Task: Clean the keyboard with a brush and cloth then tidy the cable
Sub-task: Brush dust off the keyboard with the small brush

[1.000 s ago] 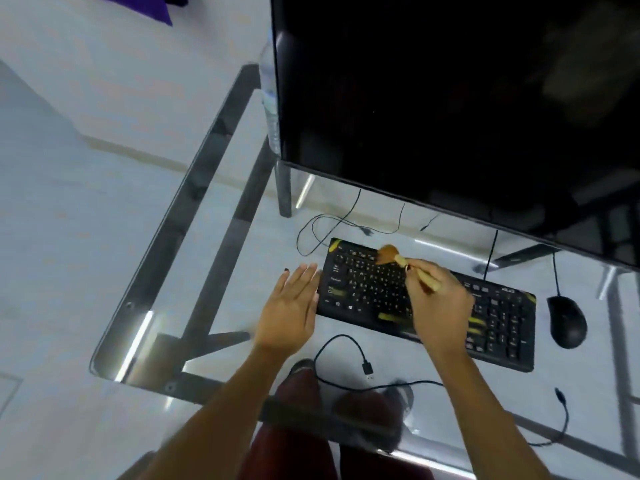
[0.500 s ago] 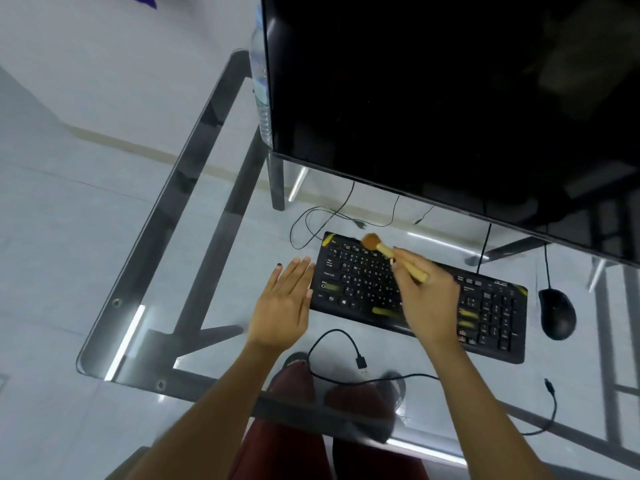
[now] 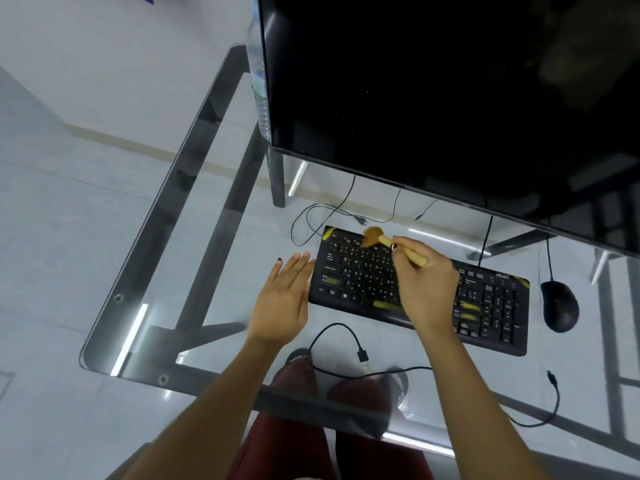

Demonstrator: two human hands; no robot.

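Right hand (image 3: pixel 427 289) pinches the pale wooden handle of a small brush with soft brown bristles (image 3: pixel 373 236), tuft on the top-left key row of the flat black plastic keyboard (image 3: pixel 491 306) on the glass desk (image 3: pixel 194 209). Brush looks light; mid-handle grip suits. Left hand (image 3: pixel 282 299) lies spread beside the keyboard's left edge. Thin black limp cable (image 3: pixel 341 329) loops near the front edge; best held near its plug.

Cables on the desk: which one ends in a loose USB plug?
The near cable, looping in front of the keyboard; its plug lies unconnected on the glass.
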